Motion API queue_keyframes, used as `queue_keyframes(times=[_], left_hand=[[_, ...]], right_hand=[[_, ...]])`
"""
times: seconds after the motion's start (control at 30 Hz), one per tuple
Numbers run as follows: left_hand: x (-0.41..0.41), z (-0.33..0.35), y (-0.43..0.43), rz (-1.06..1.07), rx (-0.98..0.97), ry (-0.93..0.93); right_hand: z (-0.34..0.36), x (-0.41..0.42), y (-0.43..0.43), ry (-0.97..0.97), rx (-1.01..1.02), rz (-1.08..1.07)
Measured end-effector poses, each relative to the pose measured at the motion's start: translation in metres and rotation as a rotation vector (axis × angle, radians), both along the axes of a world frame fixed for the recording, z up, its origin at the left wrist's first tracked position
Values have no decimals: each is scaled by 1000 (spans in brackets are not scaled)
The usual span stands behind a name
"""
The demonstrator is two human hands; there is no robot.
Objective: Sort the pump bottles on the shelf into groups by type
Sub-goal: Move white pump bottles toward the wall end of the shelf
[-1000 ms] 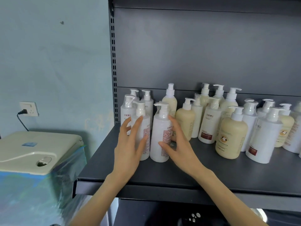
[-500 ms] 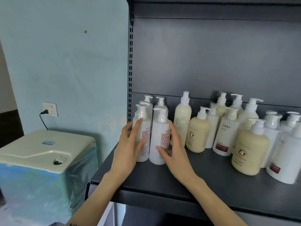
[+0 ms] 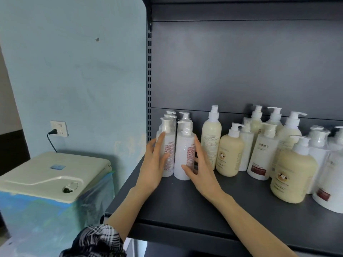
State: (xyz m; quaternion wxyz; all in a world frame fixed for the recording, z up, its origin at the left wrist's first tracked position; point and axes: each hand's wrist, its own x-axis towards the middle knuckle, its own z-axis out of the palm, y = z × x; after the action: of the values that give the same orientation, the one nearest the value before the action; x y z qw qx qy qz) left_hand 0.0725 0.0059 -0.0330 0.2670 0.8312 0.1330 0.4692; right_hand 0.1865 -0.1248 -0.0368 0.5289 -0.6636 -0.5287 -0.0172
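So both hands are basically bracketing the slim white bottles (image 3: 176, 154) at the far left end of the shelf (image 3: 185, 204). Left hand (image 3: 155, 166) lies flat, fingers spread against the left bottle, not wrapped around it. Right hand (image 3: 199, 169) is open too, palm against the right one's side. Bottles stand upright w/ pumps up. Next stray, the tall cream bottle (image 3: 211, 141), sits just right of the right hand, so imo that hand is nearer for it.

Pump bottles (image 3: 230, 151) on shelf (image 3: 185, 204)
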Motion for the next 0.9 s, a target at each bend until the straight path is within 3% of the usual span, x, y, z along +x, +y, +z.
queue_keyframes(times=[0.43, 0.7, 0.9], left_hand=[[2, -10, 6, -40, 116, -35], [5, -13, 7, 47, 168, 64], [5, -14, 8, 8, 136, 44]], right_hand=[[-3, 8, 1, -83, -26, -110], [-1, 9, -7, -163, -68, -177], [12, 16, -26, -189, 156, -322]])
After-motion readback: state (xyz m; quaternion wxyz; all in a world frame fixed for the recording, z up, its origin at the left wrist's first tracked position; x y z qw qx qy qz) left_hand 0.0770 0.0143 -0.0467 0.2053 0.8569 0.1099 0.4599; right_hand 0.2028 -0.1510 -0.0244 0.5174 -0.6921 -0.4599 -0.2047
